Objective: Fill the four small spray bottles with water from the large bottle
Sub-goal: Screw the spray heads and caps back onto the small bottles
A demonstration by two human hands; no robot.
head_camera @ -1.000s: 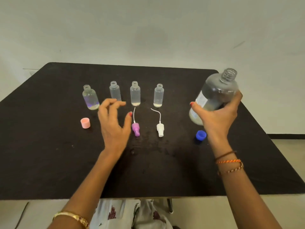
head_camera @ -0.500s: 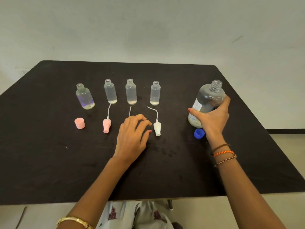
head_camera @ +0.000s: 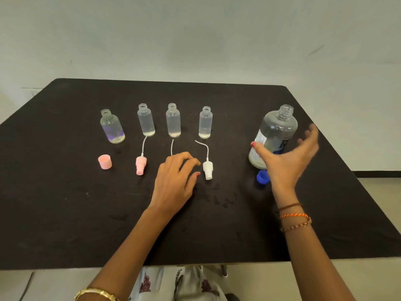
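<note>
My right hand (head_camera: 286, 157), fingers spread and holding nothing, sits just before the upright large bottle (head_camera: 275, 135). My left hand (head_camera: 175, 179), fingers curled, covers a spray head hidden beneath; its uncapped bottle (head_camera: 173, 120) stands directly beyond, axis vertical, nearer the left hand.

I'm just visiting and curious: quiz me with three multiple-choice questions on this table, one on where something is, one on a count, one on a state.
1. Where does the blue cap lie?
A. by the large bottle
B. by the pink cap
C. on a small bottle

2. How many small bottles stand in the row?
A. two
B. four
C. six

3. The large bottle's mouth is:
A. capped
B. open
C. corked

Answers: 1 A, the cap sits at its base; 2 B, four stand side by side; 3 B, bare threads show.
</note>
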